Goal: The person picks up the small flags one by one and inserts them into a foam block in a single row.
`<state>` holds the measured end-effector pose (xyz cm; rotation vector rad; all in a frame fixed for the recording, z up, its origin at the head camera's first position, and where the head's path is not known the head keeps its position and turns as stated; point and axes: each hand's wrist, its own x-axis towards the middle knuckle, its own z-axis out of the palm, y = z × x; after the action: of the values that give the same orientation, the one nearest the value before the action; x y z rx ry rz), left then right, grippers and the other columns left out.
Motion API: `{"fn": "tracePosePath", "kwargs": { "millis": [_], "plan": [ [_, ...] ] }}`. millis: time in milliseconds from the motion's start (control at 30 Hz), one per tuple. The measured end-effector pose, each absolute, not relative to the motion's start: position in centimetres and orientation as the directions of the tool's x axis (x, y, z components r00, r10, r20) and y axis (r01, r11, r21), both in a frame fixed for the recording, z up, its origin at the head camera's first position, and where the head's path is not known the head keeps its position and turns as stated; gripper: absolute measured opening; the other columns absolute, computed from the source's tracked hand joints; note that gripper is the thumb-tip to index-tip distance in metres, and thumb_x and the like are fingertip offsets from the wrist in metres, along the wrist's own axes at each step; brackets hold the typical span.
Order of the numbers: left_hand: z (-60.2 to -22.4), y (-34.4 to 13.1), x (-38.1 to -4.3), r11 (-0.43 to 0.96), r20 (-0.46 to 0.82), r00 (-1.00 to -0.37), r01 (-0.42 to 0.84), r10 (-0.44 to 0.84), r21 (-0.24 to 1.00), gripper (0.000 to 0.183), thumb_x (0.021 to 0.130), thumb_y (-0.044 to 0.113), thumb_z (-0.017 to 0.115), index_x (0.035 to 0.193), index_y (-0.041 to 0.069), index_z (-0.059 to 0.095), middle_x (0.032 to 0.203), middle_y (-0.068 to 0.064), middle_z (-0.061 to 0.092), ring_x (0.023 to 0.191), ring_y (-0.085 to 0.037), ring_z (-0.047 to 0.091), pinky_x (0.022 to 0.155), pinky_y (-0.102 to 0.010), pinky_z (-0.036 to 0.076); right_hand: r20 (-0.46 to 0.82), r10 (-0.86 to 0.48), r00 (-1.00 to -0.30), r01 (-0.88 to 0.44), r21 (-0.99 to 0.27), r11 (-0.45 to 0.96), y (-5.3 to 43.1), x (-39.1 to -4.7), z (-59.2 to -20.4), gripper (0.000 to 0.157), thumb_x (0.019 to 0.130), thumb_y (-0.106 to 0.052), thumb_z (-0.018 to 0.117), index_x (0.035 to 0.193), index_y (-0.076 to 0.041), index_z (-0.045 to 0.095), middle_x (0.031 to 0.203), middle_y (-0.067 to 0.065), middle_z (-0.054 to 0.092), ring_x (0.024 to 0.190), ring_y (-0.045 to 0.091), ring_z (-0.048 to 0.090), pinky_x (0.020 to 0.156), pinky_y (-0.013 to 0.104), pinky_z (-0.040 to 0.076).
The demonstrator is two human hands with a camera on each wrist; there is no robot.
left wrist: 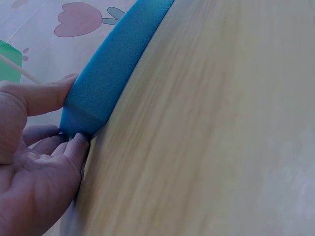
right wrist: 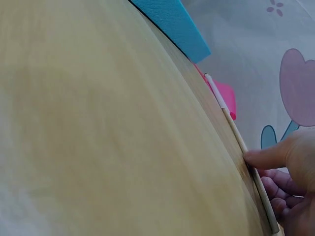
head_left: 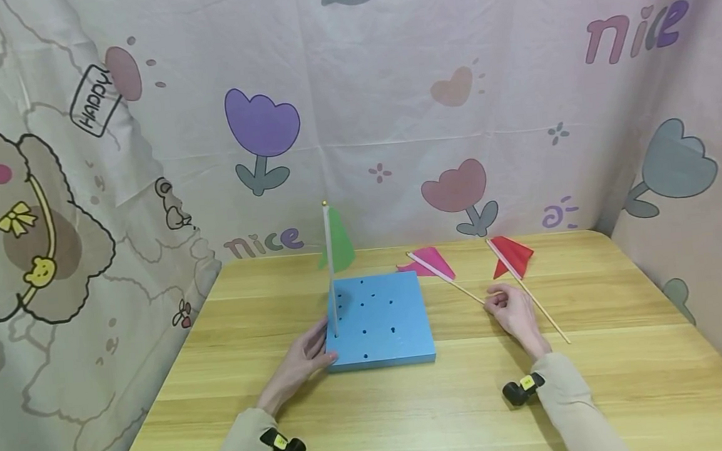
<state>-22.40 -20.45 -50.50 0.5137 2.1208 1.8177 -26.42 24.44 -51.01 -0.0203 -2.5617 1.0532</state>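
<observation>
A blue foam board (head_left: pixel 378 317) with several small holes in its top lies on the table. My left hand (head_left: pixel 304 354) grips its left front corner, thumb on one side and fingers against the other, as the left wrist view (left wrist: pixel 42 142) shows. Upright in a hole near that corner stands a green flag (head_left: pixel 339 242) on a thin stick. On the right, my right hand (head_left: pixel 512 311) pinches the wooden stick of a pink flag (head_left: pixel 434 262) near its lower end. In the right wrist view the thumb presses along the stick (right wrist: pixel 236 132), fingers curled beside it.
A red flag (head_left: pixel 513 255) on a wooden stick lies just right of my right hand, its stick slanting toward me. The wooden table (head_left: pixel 404 422) reaches back to a printed curtain (head_left: pixel 357 111), with more curtain along the left and right sides.
</observation>
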Motion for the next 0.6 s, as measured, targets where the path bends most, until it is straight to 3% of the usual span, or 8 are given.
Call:
{"fn": "tracePosePath", "kwargs": {
  "millis": [133, 333, 600],
  "plan": [
    [-50.5, -20.48, -22.38, 0.132, 0.004, -0.891, 0.072, 0.454, 0.989, 0.084, 0.092, 0.011, 0.065, 0.155, 0.002, 0.01, 0.164, -0.018, 0.005, 0.15, -0.035, 0.012, 0.118, -0.031, 0.023, 0.332, 0.133, -0.934, -0.131, -0.662, 0.738, 24.21, -26.3, -50.91, 0.019, 0.08, -0.003, 0.075, 0.097, 0.002, 0.071, 0.082, 0.015, 0.074, 0.069, 0.015, 0.066, 0.06, 0.017, 0.049],
    [-50.64, -20.49, -22.45, 0.13, 0.001, -0.892, 0.068, 0.452, 0.989, 0.084, 0.092, 0.011, 0.066, 0.156, 0.004, 0.011, 0.164, -0.017, 0.006, 0.15, -0.034, 0.012, 0.119, -0.031, 0.024, 0.376, 0.084, -0.923, -0.168, -0.59, 0.79, 23.87, -26.2, -50.76, 0.009, 0.082, -0.001, 0.07, 0.09, 0.0, 0.073, 0.081, 0.014, 0.074, 0.073, 0.025, 0.067, 0.062, 0.032, 0.051],
    [-50.75, -20.53, -22.54, 0.134, -0.003, -0.894, 0.064, 0.449, 0.989, 0.085, 0.091, 0.011, 0.067, 0.156, 0.004, 0.012, 0.164, -0.017, 0.006, 0.15, -0.034, 0.012, 0.119, -0.032, 0.024, 0.362, 0.082, -0.928, -0.159, -0.586, 0.795, 23.93, -26.34, -50.85, 0.013, 0.086, 0.0, 0.063, 0.092, 0.002, 0.074, 0.089, 0.018, 0.074, 0.079, 0.031, 0.066, 0.066, 0.041, 0.051]
  ]
}}
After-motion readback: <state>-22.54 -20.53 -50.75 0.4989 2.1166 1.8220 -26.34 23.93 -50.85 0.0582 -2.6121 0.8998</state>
